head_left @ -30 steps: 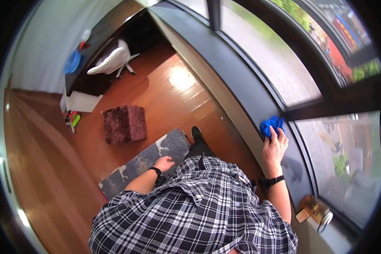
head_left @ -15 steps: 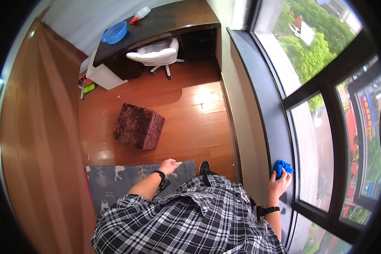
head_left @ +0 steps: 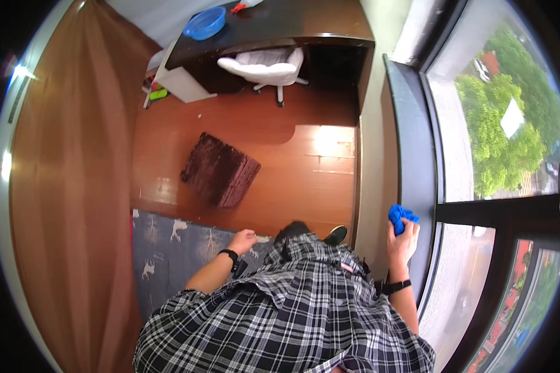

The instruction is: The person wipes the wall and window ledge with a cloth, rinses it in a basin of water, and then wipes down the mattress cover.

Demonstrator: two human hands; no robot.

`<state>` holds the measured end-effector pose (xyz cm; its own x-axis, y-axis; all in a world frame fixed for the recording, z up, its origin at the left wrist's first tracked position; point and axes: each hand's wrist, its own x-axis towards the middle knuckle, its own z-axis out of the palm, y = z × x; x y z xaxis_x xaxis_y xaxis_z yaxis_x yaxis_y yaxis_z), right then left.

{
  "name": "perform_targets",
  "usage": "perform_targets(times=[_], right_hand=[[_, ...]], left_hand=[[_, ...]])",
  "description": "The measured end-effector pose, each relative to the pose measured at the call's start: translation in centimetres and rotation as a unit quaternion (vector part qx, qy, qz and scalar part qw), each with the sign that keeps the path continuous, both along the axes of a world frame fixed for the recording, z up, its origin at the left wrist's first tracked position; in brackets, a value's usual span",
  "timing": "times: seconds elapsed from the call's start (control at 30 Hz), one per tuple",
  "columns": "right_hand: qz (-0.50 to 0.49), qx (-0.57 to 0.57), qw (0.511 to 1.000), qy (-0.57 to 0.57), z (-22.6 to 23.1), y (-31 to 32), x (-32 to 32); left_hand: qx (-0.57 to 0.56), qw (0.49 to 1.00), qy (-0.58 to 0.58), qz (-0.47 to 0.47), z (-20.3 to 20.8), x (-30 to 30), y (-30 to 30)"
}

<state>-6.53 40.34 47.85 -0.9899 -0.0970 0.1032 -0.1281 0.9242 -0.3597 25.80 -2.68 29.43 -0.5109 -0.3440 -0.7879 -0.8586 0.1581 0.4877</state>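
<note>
My right hand grips a bunched blue cloth at the room-side edge of the dark windowsill. Whether the cloth rests on the sill or is just above it, I cannot tell. Low in front of my body, my left hand hangs over the grey patterned rug, fingers curled in. Anything between those fingers is too small to make out against the rug's white pattern. Both wrists carry black straps.
A dark red plush cube stool stands on the wooden floor ahead. Beyond it are a white swivel chair and a dark desk bearing a blue basin. Brown curtain hangs at left; a window frame lines the right.
I have moved forward along the windowsill. My right hand has brought the blue cloth from beside the window frame toward the sill's room-side edge. My left hand stays low and curled.
</note>
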Motion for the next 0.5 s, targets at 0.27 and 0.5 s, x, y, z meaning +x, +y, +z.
perform_targets(times=[0.27, 0.5], right_hand=[[0.025, -0.037, 0.996, -0.071, 0.3, -6.1, -6.5], [0.003, -0.21, 0.952, -0.224, -3.2, -13.5, -11.8]], left_hand=[[0.008, 0.999, -0.012, 0.046, 2.0, 1.0, -0.4], [0.03, 0.997, -0.068, 0.013, 2.0, -0.3, -6.8]])
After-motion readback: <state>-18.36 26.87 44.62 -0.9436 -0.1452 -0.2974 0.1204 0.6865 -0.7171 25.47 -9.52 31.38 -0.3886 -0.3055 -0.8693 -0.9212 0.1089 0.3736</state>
